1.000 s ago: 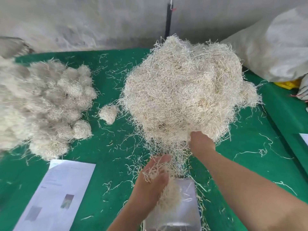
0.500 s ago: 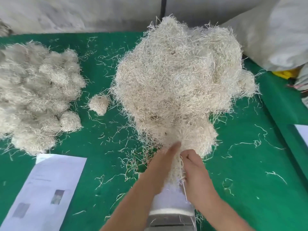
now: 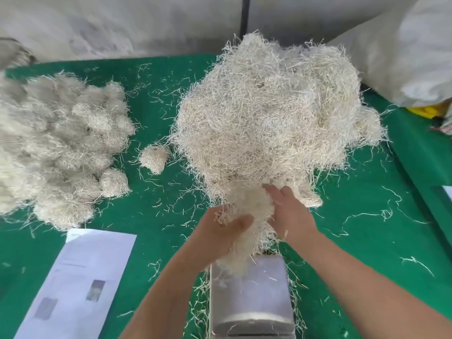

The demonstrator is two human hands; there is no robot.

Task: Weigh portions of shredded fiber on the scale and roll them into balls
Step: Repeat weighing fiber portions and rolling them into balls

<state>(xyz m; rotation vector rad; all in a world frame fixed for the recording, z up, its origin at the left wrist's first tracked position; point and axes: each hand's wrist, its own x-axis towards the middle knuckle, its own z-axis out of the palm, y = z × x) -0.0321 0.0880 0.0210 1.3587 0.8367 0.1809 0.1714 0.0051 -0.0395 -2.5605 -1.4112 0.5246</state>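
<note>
Both hands, left hand [image 3: 227,231] and right hand [image 3: 291,214], cup a fiber portion [image 3: 247,216] between them above the scale [image 3: 249,297] at the table's [image 3: 367,241] near edge; strands snagged in the loose fiber heap [image 3: 269,118] could skew the weighing.

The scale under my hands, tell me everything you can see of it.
The silver metal scale sits on the green table cover, near the bottom edge of the view. Its flat, shiny square platform faces up, with a rounded front edge; no display is visible. A tuft of pale shredded fiber, held between the left hand and right hand, hangs down onto its far end. Loose strands lie on and around it.
</note>
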